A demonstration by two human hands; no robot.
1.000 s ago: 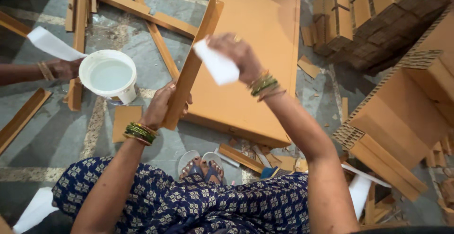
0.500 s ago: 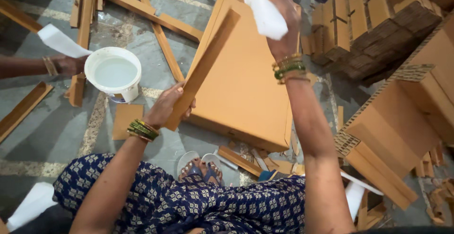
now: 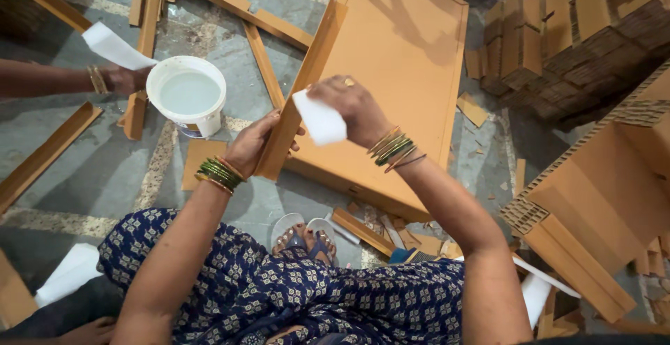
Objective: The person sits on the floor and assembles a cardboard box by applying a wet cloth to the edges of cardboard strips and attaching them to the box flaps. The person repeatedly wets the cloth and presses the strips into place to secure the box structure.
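Grey stone floor is seen all around, with brown cardboard strips scattered over it. A big flat cardboard panel is laid on the floor in the middle. Stacks of cardboard blocks are piled at the top right, and a larger cardboard box piece is set at the right.

A long cardboard angle strip is held up on a slant over the near edge of the panel. Its lower end is gripped by the left hand, with the fingers closed around it. Green and gold bangles are worn on that wrist.

A white pad is pinched in the right hand, which is closed on it. The pad is pressed against the side of the strip, just beside the left hand. Bangles are worn on the right wrist too.

A white bucket with pale liquid inside is placed on the floor to the left, near the left hand. Another person's hand is seen beside the bucket, and a white sheet is held in it.

Blue patterned cloth is seen at the bottom, and two sandals are seen just above it.
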